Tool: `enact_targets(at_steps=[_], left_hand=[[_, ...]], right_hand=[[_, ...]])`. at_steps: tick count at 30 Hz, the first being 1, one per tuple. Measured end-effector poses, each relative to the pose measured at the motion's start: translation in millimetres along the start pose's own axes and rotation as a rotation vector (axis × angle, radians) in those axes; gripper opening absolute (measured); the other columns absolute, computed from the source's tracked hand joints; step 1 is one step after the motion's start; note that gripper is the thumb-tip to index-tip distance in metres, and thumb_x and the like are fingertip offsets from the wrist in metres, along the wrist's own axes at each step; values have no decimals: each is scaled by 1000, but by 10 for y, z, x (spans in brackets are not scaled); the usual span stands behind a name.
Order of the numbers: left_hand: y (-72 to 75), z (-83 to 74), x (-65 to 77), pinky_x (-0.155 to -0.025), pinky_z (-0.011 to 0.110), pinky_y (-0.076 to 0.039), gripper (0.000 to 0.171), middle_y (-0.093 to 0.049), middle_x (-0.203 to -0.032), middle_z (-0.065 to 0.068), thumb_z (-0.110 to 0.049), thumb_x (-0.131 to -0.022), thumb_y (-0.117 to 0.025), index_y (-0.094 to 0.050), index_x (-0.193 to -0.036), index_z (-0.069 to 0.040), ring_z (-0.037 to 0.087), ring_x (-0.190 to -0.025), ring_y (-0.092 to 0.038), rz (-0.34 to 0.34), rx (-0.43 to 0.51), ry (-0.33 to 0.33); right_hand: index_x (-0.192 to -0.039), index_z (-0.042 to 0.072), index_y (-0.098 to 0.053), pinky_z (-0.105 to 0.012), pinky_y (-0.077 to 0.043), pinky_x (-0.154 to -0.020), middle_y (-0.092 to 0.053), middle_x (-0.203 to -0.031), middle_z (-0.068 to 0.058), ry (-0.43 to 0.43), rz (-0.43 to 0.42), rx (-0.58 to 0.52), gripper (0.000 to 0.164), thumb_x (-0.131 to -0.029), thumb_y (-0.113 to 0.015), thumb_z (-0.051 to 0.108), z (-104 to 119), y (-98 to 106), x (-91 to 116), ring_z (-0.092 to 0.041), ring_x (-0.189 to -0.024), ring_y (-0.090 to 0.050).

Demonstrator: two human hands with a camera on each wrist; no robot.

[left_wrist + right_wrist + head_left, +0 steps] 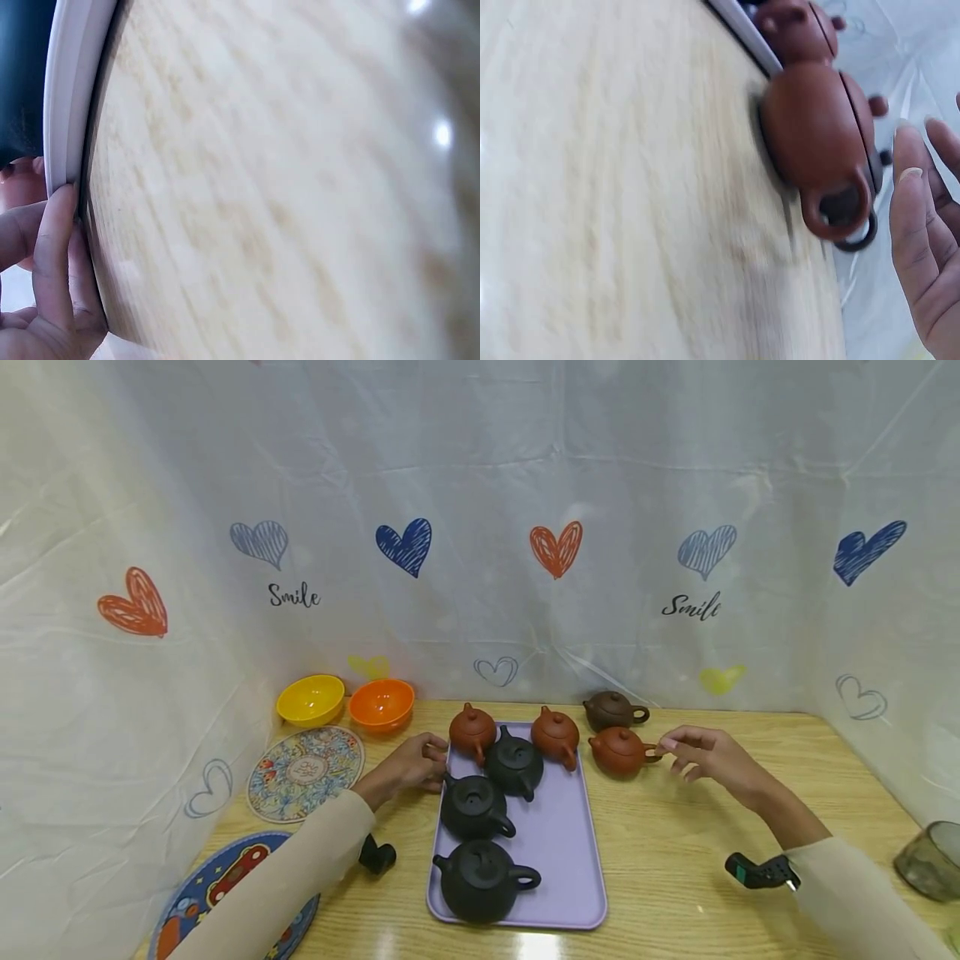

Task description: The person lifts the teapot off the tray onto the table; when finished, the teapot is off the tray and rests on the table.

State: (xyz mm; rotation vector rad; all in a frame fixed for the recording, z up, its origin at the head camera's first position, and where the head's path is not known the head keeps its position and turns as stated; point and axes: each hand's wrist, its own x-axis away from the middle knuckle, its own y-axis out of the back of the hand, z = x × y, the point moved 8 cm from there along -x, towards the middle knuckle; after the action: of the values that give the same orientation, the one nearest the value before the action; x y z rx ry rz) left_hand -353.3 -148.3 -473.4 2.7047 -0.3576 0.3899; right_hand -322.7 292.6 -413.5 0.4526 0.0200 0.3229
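My left hand (411, 762) is at the upper left edge of the lilac tray (558, 868), its fingers (56, 247) gripping the rim. On the tray sit three black teapots (483, 881) and two reddish-brown teapots (472, 731), the latter at the far end. To the tray's right, another reddish-brown teapot (621, 752) stands on the table, handle towards my right hand (708, 760). That hand has its fingers spread loosely beside the handle (836, 206); the right wrist view shows a gap between them. A dark brown teapot (611, 710) stands just behind.
Yellow (311, 700) and orange (382, 704) bowls stand at the back left. A round patterned mat (306, 774) and a blue mat (247, 860) lie left of the tray. A greenish-brown cup (930, 860) stands at the right edge. White curtains hang behind and beside the table.
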Motion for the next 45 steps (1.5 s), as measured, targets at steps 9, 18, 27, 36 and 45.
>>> enact_targets(at_steps=[9, 18, 27, 36, 45], left_hand=[[4, 1, 3, -78, 38, -63, 40, -56, -117, 20, 2, -94, -60, -50, -133, 1, 26, -94, -65, -5, 2, 12], [9, -8, 7, -77, 38, -63, 40, -56, -116, 20, 4, -93, -61, -50, -132, 1, 25, -93, -65, -11, 11, 8], [8, -7, 9, -77, 39, -63, 41, -56, -115, 21, 4, -93, -60, -48, -132, 3, 25, -91, -66, -2, 11, -6], [6, -21, 11, -76, 39, -63, 40, -56, -114, 20, 4, -92, -61, -50, -131, 2, 25, -89, -65, -7, 15, -7], [1, 9, -7, -75, 39, -63, 39, -57, -113, 19, 4, -92, -61, -50, -130, 2, 25, -88, -65, -7, 24, -7]], right_hand=[[-117, -5, -63, -34, -58, -67, -70, -102, -2, 52, 87, -11, 33, -104, -55, 24, 236, -466, 186, -20, -80, -65], [-112, -4, -65, -34, -58, -64, -71, -104, -12, 75, 216, -77, 29, -103, -56, 22, 382, -1016, 270, -16, -75, -66], [-104, -1, -68, -28, -57, -58, -68, -103, -26, 74, 334, -128, 24, -101, -60, 21, 514, -1582, 309, -12, -69, -63], [-97, 4, -71, -25, -50, -52, -69, -95, -17, 24, 352, -109, 21, -97, -65, 24, 601, -1994, 276, -12, -66, -63], [-89, 5, -71, -23, -43, -47, -62, -74, -1, -46, 406, -87, 24, -96, -66, 27, 585, -2328, 299, -14, -58, -60]])
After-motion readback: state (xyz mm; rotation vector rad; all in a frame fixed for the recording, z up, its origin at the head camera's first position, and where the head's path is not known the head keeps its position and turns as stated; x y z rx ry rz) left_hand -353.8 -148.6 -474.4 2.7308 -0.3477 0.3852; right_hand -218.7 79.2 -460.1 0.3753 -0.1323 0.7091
